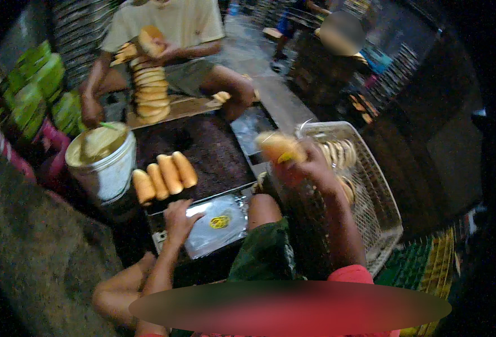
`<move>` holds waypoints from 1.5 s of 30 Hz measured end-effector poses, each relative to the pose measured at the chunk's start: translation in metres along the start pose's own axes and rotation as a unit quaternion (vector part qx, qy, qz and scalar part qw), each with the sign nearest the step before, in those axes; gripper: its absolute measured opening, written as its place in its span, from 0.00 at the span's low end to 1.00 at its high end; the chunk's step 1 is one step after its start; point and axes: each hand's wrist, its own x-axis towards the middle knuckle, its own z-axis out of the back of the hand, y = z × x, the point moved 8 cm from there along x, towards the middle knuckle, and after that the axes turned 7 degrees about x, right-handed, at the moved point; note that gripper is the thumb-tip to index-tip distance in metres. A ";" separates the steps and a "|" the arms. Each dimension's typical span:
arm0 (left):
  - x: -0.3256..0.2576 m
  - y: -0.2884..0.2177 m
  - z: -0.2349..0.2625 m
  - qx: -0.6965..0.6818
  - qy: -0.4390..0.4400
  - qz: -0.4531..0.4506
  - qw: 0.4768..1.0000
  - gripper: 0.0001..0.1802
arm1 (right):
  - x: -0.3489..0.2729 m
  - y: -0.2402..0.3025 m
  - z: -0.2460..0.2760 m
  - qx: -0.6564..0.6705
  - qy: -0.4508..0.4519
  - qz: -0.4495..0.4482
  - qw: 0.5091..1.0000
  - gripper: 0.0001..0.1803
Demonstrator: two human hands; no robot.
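My right hand (pixel 315 164) is closed on a bread roll (pixel 279 147), raised by the near end of the crate; motion blurs it. A bit of yellow, like a rubber band, shows by the fingers, and a clear bag seems to wrap the roll. My left hand (pixel 179 220) rests with its thumb out on the left edge of a stack of clear plastic bags (pixel 210 238). A small bunch of yellow rubber bands (pixel 220 222) lies on the bags. Just beyond that hand, several long golden rolls (pixel 170 174) lie side by side on the dark tray (pixel 214 140).
A plastic crate (pixel 391 208) at right holds packed rolls (pixel 340 154). At left stands a white bucket (pixel 113 174) of pale spread. Across the tray a person (pixel 169 22) holds an opened roll beside stacked bread (pixel 149 92). Green leaves (pixel 37 78) stand far left.
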 end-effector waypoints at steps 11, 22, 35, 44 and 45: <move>-0.004 0.049 -0.024 0.169 0.019 0.022 0.985 0.12 | -0.081 -0.228 0.365 -0.469 -0.326 -0.246 0.784 0.38; -0.004 0.068 -0.004 0.092 0.020 0.073 0.993 0.08 | -0.004 -0.002 0.107 -0.404 -0.257 0.262 0.838 0.16; 0.004 0.086 0.118 -0.646 -0.089 0.216 0.727 0.15 | 0.201 -0.215 -0.296 -0.243 0.152 -0.151 0.946 0.29; 0.000 0.092 0.065 -0.701 -0.130 0.346 0.609 0.18 | 0.162 -0.282 -0.189 -0.004 0.138 -0.191 0.972 0.24; -0.001 0.095 0.059 -0.704 -0.134 0.345 0.607 0.18 | 0.151 -0.282 -0.192 -0.034 0.149 -0.234 0.960 0.27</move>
